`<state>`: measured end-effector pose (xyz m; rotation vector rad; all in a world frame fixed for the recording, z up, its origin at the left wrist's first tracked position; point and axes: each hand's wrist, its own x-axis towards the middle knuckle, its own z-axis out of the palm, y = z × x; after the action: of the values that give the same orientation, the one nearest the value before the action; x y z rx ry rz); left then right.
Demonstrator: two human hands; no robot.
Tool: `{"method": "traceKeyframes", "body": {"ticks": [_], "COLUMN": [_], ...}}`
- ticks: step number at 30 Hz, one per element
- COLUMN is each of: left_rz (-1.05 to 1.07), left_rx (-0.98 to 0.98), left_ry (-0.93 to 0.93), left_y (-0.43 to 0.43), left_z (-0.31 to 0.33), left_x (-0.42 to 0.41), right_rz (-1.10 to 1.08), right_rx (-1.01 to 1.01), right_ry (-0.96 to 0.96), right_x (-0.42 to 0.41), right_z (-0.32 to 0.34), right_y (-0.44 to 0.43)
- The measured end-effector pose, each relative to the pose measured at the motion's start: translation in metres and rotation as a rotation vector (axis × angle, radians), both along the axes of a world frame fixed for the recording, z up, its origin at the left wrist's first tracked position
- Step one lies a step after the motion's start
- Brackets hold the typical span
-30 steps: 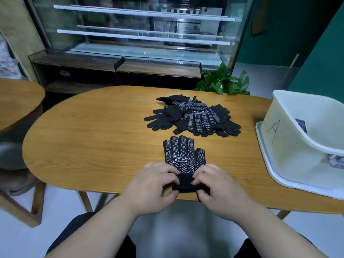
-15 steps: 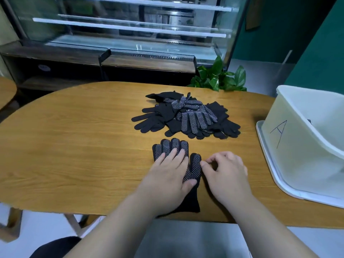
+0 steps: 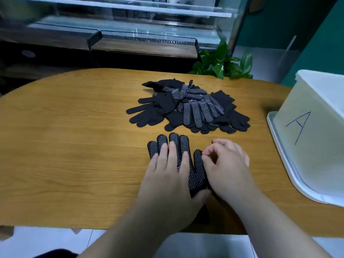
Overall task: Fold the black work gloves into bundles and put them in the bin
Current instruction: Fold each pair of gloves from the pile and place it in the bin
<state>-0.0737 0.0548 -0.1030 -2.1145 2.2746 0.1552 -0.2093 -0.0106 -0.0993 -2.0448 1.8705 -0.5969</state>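
Black dotted work glove (image 3: 197, 175) is laid flat, dots up, near the front edge of the oval wooden table (image 3: 74, 146). It is pressed down by the left hand (image 3: 167, 179), fingers (image 3: 172, 153) straight and released. Right hand (image 3: 226, 164) is set just beside it, curled, tips at the glove's thumb; a pinch cannot be told. Pile of black work gloves (image 3: 186, 108) is heaped beyond. White plastic bin marked "A" (image 3: 316, 131) is placed at the right. Green leafy plant (image 3: 223, 66) is seen behind the table.
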Motion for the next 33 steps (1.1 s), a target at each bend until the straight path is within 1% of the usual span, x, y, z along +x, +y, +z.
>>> {"method": "traceKeyframes", "body": {"ticks": [3,6,8,12,17,21,25,30,33], "left_rz": [-0.095,-0.214,-0.252,-0.257,-0.24,-0.255,-0.275,-0.258,-0.26], "left_rx": [-0.028,-0.046,-0.061,-0.041,-0.08,-0.12,-0.144,-0.117,-0.076], "left_ry": [0.014,0.067,0.087,0.097,0.115,0.115,0.101,0.115,0.124], "left_y": [0.0,-0.001,-0.003,-0.005,-0.005,-0.004,-0.005,-0.005,-0.003], "left_z": [-0.002,-0.007,-0.007,-0.003,-0.01,-0.013,-0.015,-0.014,-0.012], "left_x": [0.005,0.009,0.009,0.008,0.008,0.007,0.007,0.005,0.007], "right_rz": [-0.048,-0.065,-0.074,-0.095,-0.053,-0.058,-0.056,-0.037,0.011], "right_rx": [0.023,0.024,0.023,0.043,-0.02,-0.007,0.017,-0.014,-0.06], "right_ry": [0.041,0.03,0.01,-0.055,-0.182,-0.076,-0.037,-0.044,-0.097], "right_x": [0.003,0.003,0.002,0.001,0.0,0.002,0.002,-0.001,-0.002], "right_z": [0.0,0.001,0.002,0.004,0.005,0.003,0.003,0.002,0.002], "right_y": [0.0,0.001,0.002,0.0,0.0,-0.002,-0.002,-0.002,-0.001]}}
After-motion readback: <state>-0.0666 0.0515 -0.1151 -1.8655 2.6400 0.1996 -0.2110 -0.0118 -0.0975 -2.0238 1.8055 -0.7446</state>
